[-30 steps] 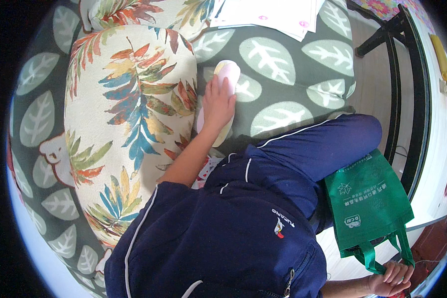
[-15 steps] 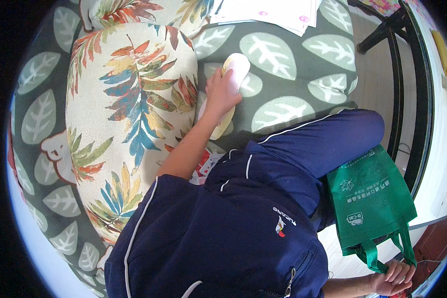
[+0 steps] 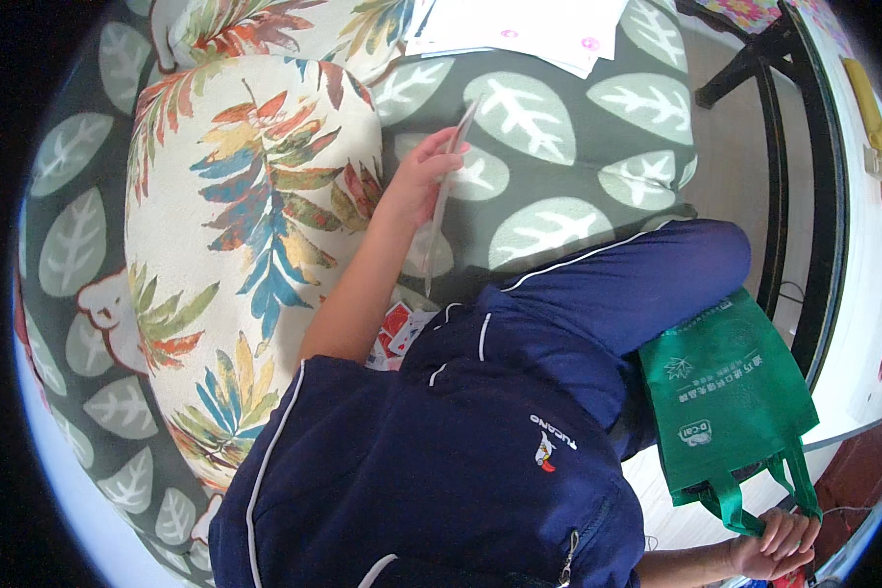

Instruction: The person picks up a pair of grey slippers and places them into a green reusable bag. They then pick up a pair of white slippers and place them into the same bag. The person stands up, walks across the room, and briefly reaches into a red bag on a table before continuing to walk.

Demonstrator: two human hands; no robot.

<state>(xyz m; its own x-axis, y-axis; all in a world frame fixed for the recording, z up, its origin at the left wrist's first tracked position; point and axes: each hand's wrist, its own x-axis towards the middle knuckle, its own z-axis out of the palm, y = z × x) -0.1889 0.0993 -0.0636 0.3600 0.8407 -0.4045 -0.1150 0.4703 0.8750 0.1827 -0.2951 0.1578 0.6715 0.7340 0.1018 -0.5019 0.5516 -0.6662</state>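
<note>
My left hand pinches a thin, pale, long flat insole between thumb and fingers. It is turned nearly edge-on, upright above the leaf-patterned green sofa cover. At the lower right, my right hand is closed around the handles of a green cloth bag. The bag hangs beside my bent leg in dark blue trousers, and its contents are hidden.
Flowered cushions lean at the left. White papers lie at the far end of the sofa. Red and white cards sit by my lap. A black-framed table stands at the right, with orange and yellow objects on its white top.
The insole, whose broad face showed before, has been turned edge-on by my left hand. My right hand keeps its hold on the bag handles. The view has shifted slightly.
</note>
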